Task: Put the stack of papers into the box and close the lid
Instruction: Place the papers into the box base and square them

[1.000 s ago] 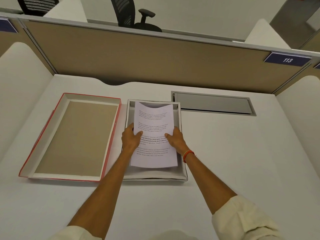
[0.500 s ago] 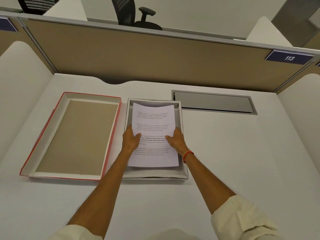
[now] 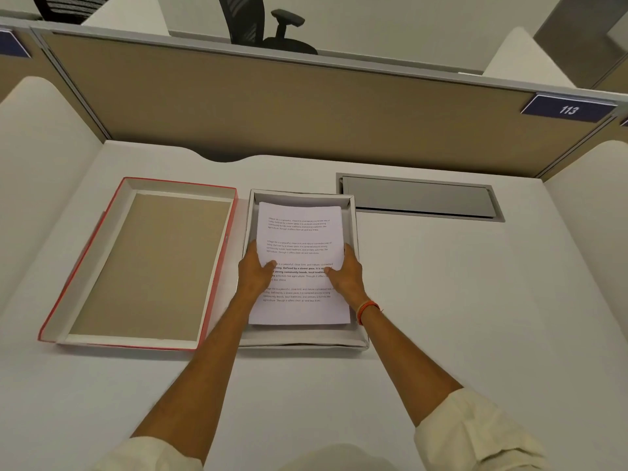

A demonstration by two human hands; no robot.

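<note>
A: Start nearest. What's at the bottom edge?

B: Two cream sleeves, rolled back, forearms reaching forward over a white desk. An orange band sits on the right wrist.

A: The hands?

B: Left hand on the left edge of the stack of papers, thumb lying on the printed top sheet, the other fingers tucked down the side and hidden. Right hand mirrors it on the right edge, thumb on top, fingers curled round the side. Both are clasping the stack between them.

A: And the stack itself?

B: Inside the box, an open white tray. The sheets sit lengthwise within its walls; a strip of bare floor shows beyond the far end of the stack. Whether the stack rests flat on the bottom or is held slightly above it, I cannot tell. Text is in four paragraphs, too small to read in full.

A: The lid?

B: The lid lies upturned just left of the box, nearly touching it. Red outer rim, white inner walls, tan inside panel. The box is uncovered.

A: Farther back?

B: A grey cable hatch set flush in the desk, right of the box's far end. Behind that a tan partition with a blue plate reading 113. Over the partition, a black office chair.
</note>
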